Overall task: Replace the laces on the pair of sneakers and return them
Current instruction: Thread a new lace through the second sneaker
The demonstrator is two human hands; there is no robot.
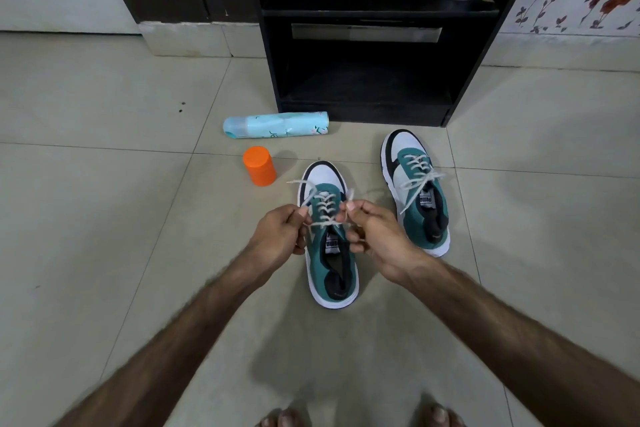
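both hands pinch lace ends, our left hand (pixel 282 234) and right hand (pixel 372 239) tying the near sneaker (pixel 330 253); beyond the right hand, the other sneaker (pixel 417 191) looks laced, returning remains.

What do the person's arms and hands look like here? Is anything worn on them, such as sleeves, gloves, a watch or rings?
Both forearms are bare up to the picture's lower edge; no sleeve shows. The left hand and the right hand wear no gloves. No watch or band is visible at either wrist, and no ring on the fingers that show. The forearms are hairy, and the nails look short.
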